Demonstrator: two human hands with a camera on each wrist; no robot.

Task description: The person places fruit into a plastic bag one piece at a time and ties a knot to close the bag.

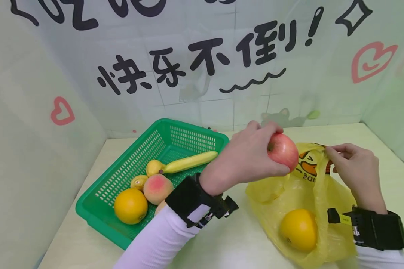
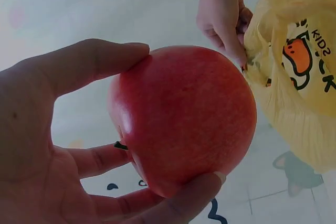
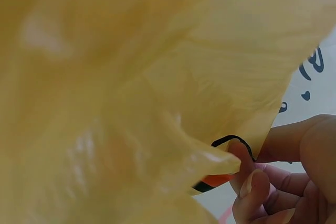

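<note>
A red apple [image 1: 283, 151] is held up between the thumb and fingers of my left hand [image 1: 247, 157], just left of the bag's mouth. In the left wrist view the apple [image 2: 184, 116] fills the middle, with its dark stem toward the palm. My right hand [image 1: 358, 170] pinches the upper edge of a yellow plastic bag [image 1: 269, 194] printed with a cartoon. An orange [image 1: 299, 229] shows low in that bag. The right wrist view has the bag [image 3: 131, 77] across most of it, and the pinching hand [image 3: 294, 182] at the right.
To the left, a green plastic basket [image 1: 101, 220] holds an orange [image 1: 131, 206], a peach [image 1: 158, 189], a banana [image 1: 190, 162] and other yellow fruit; my left forearm covers part of it. A pale printed sheet [image 1: 202, 108] stands behind the table [image 1: 235, 235].
</note>
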